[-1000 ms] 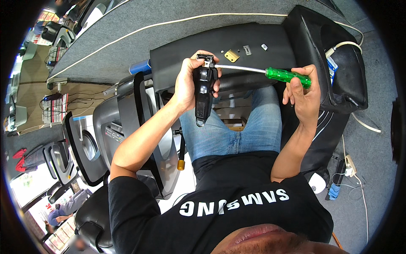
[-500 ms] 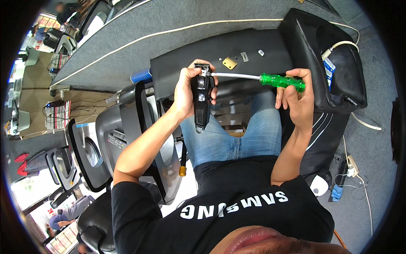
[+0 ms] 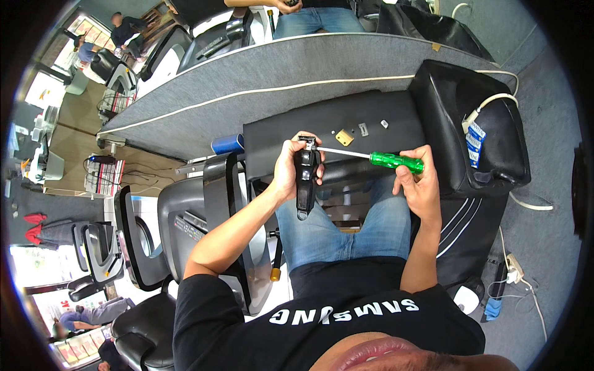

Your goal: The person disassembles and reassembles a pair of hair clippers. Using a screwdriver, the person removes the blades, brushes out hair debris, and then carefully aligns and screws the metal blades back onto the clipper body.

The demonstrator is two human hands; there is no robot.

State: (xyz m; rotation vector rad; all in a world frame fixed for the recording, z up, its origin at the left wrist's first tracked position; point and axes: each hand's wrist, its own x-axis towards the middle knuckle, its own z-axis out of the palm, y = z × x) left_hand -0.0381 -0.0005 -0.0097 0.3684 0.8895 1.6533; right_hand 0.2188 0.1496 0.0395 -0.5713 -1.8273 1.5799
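View shifted, pose kept: the left hand point(image 3: 286, 170) still grasps the clipper point(image 3: 305, 185) in its fingers, the right hand point(image 3: 424, 190) the screwdriver point(image 3: 390, 161), its tip remaining near the left thumb point(image 3: 296, 146), suggesting uninterrupted work.

Bright light is pouring from the pane point(image 3: 40, 269) at far left, which is glaring nearly white. Small highlights are gleaming on my black clipper point(image 3: 305, 179) and my green screwdriver point(image 3: 387, 161), both showing clearly. Shade is gathering below the black bench point(image 3: 278, 117). The fisheye lens is bending the pale cable point(image 3: 260, 91), softening distant details and darkening my corners to black.
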